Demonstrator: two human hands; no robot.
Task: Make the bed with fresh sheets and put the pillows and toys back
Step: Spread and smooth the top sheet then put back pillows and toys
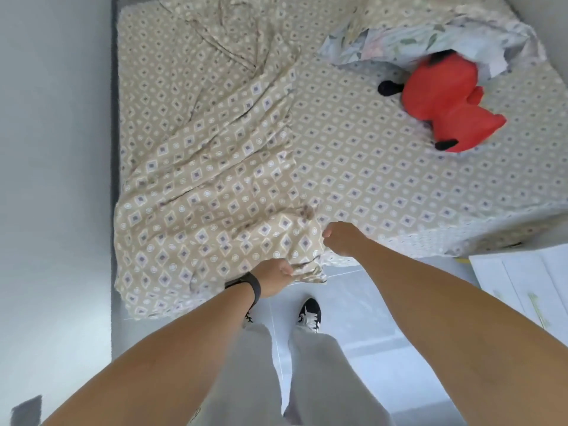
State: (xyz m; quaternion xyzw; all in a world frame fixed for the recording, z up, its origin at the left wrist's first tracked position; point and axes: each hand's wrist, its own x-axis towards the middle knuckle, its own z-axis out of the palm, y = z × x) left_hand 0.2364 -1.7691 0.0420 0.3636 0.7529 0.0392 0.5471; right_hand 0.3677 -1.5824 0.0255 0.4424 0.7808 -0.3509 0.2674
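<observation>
The loose patterned sheet (209, 192) lies rumpled over the bed's left half, its near corner hanging off the foot edge. The left hand (273, 276) pinches that corner; the right hand (341, 238), fist closed, grips the sheet's edge just beside it. A red plush toy (445, 99) lies well apart at the far right.

No text, label, brand, number or sign can be read anywhere in the view. The beige cotton bed sheet (368, 167) carries only a repeated print of diamonds and rings, no letters. The black band (246, 285) on the left wrist shows no readable display. The white panels (522, 284) by the bed's near right corner bear faint yellowish marks, too blurred to read.
</observation>
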